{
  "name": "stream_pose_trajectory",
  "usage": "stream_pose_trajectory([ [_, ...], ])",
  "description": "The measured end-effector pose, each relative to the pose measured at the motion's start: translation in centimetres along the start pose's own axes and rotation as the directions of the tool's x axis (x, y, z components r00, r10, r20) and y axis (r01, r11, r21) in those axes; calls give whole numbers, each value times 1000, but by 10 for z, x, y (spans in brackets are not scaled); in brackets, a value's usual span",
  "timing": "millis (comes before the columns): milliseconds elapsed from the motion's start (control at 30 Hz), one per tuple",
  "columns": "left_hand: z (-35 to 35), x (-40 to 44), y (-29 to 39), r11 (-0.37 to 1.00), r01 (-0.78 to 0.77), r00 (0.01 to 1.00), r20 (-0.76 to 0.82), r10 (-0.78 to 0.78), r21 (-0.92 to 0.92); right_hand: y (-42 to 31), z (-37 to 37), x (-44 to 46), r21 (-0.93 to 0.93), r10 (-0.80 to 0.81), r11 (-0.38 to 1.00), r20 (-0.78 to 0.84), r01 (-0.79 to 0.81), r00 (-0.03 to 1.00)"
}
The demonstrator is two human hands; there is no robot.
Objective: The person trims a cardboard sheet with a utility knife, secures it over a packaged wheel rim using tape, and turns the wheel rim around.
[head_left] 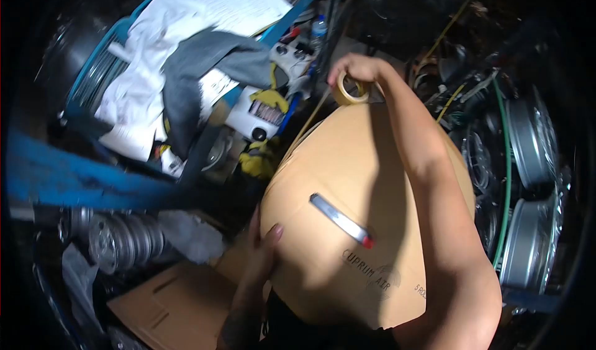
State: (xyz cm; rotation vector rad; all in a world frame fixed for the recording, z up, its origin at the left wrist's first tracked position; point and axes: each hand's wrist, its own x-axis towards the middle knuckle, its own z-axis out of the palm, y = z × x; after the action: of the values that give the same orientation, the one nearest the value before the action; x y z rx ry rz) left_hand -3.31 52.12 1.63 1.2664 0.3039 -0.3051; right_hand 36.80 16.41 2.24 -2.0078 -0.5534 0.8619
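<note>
A large brown cardboard box [323, 163] printed "CUPRUM AIR" stands close in front of my body. My left hand [266, 245] holds its left side, with the thumb on the near face and the other fingers mostly hidden. At the far end of the box, my right hand [357, 67] grips a roll of tape [351, 90], which sits at the cardboard's edge. Across the box face lies a slim silver tool with a red end [340, 219], which looks like a utility knife. Neither hand touches it. My right forearm reaches over the box's right side.
A cluttered bench at upper left bears papers [230, 5], a grey cloth [211, 61] and a water bottle [318, 30]. A blue beam [105, 176] crosses the left. Metal spools [124, 241] stand below it, others [528, 244] at right. Flattened cardboard [167, 306] lies lower left.
</note>
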Motion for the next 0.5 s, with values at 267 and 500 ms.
stream_pose_trajectory([
  [267,77,145,45,449,-559,827,432,360,697,17,23,-44,8,-62,997,-394,71,917],
  [500,200,241,45,268,-511,858,467,212,817,15,-19,-74,-280,-150,958,-316,59,937],
])
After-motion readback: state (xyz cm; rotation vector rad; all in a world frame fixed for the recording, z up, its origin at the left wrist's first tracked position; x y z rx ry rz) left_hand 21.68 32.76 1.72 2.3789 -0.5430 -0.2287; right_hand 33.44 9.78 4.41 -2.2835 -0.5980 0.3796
